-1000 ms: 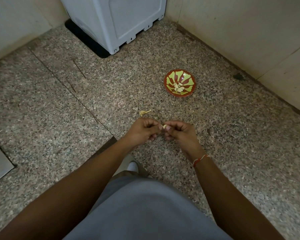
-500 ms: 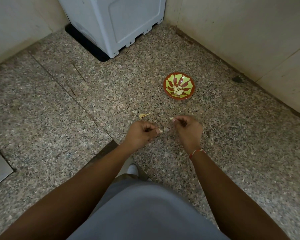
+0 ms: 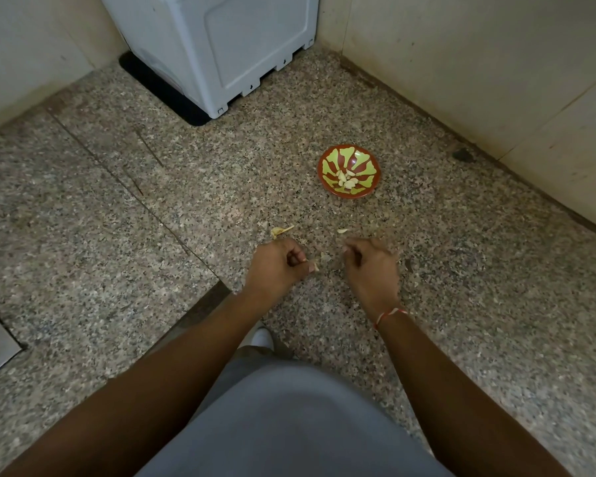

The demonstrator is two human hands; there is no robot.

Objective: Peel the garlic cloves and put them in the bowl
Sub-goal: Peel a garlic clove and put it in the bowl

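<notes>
Left hand point(image 3: 276, 266) pinches garlic clove point(image 3: 314, 266) (tip toward right hand point(image 3: 370, 266))

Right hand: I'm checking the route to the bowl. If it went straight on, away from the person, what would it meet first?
The right hand would probably first reach the small pale scrap just beyond its fingers. The bowl lies farther along that line; height is unclear.

Red-green bowl point(image 3: 327, 168) on floor, peeled garlic cloves point(image 3: 347, 179) heaped inside.
</notes>
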